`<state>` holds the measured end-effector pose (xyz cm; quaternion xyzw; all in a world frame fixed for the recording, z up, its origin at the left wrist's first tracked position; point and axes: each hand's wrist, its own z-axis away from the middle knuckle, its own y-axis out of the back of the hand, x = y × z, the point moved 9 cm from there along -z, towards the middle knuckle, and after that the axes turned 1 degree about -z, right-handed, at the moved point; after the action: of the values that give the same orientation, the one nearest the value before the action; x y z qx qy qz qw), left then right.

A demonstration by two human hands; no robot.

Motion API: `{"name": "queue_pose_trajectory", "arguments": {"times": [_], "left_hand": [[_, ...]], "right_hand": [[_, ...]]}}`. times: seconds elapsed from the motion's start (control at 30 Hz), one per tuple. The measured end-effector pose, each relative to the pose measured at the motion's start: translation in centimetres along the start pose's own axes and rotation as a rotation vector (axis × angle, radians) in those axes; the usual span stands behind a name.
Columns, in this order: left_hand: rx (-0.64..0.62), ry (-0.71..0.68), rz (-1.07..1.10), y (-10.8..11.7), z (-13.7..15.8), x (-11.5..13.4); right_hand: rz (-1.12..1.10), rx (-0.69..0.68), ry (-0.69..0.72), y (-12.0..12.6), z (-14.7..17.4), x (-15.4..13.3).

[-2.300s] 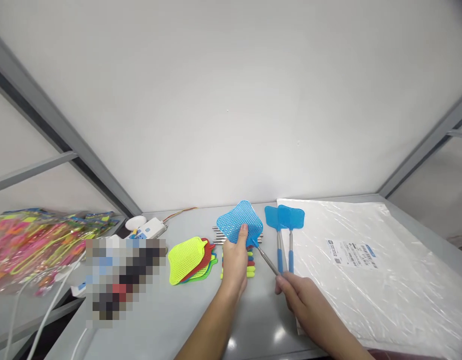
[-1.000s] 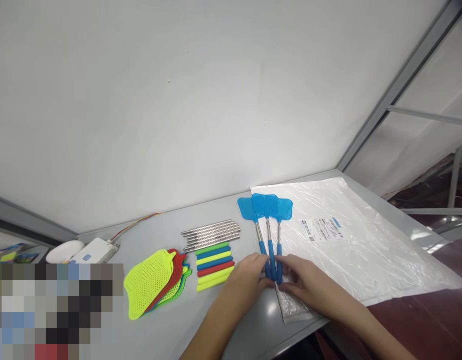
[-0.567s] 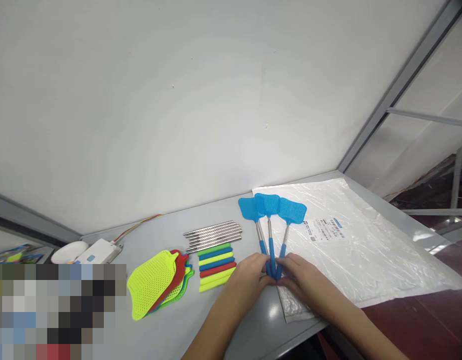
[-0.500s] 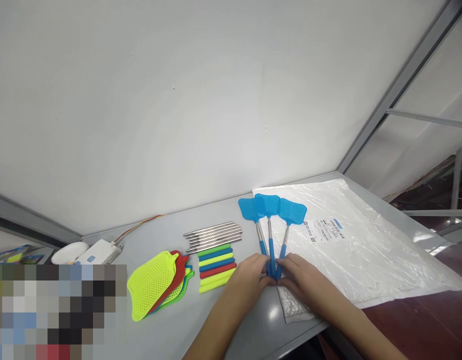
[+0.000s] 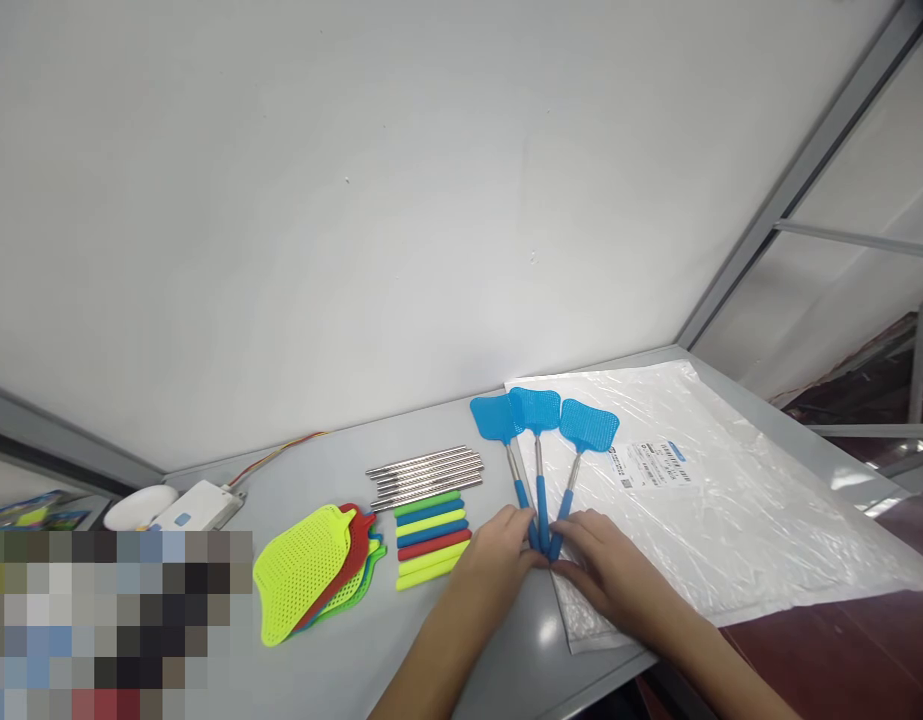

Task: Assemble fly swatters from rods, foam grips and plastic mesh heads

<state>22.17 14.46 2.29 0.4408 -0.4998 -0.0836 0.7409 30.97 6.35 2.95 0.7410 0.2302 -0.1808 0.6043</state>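
Observation:
Three blue fly swatters lie fanned out, heads away from me and handles meeting near the table's front. My left hand pinches the handle end of the left fly swatter. The right fly swatter has its handle between the fingers of my right hand. Between them lies the middle fly swatter, its grip end close to both hands; whether either hand presses it is hard to see. Each has a short metal rod between head and blue grip.
Left of my hands are several coloured grips, several metal rods and a stack of swatter heads. A white plastic bag covers the right side of the table. A white box with wires sits far left, by the wall.
The outer two swatters have spread a little: the left head has shifted left, the right head right. Both hands still hold the handle ends.

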Motion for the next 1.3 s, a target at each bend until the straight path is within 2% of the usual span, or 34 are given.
{"name": "queue_pose_trajectory", "arguments": {"times": [0.33,0.43,0.6,0.97,1.17,1.3], "left_hand": [[-0.031,0.089,-0.063,0.0,-0.2,0.0],[-0.035,0.083,-0.064,0.1,-0.2,0.1],[-0.023,0.058,-0.069,0.1,-0.2,0.2],[0.025,0.026,-0.067,0.0,0.1,-0.1],[0.099,-0.004,-0.121,0.7,1.7,0.7],[0.214,-0.046,-0.285,2.5,5.0,0.4]], "right_hand": [[-0.045,0.003,-0.006,0.1,-0.1,0.0],[-0.011,0.013,-0.017,0.2,-0.1,0.1],[0.102,-0.050,-0.025,-0.3,-0.2,0.0],[0.146,-0.039,0.019,-0.5,-0.1,0.0],[0.168,-0.003,0.060,-0.5,0.3,0.0],[0.197,0.034,0.118,0.7,-0.5,-0.5]]}}
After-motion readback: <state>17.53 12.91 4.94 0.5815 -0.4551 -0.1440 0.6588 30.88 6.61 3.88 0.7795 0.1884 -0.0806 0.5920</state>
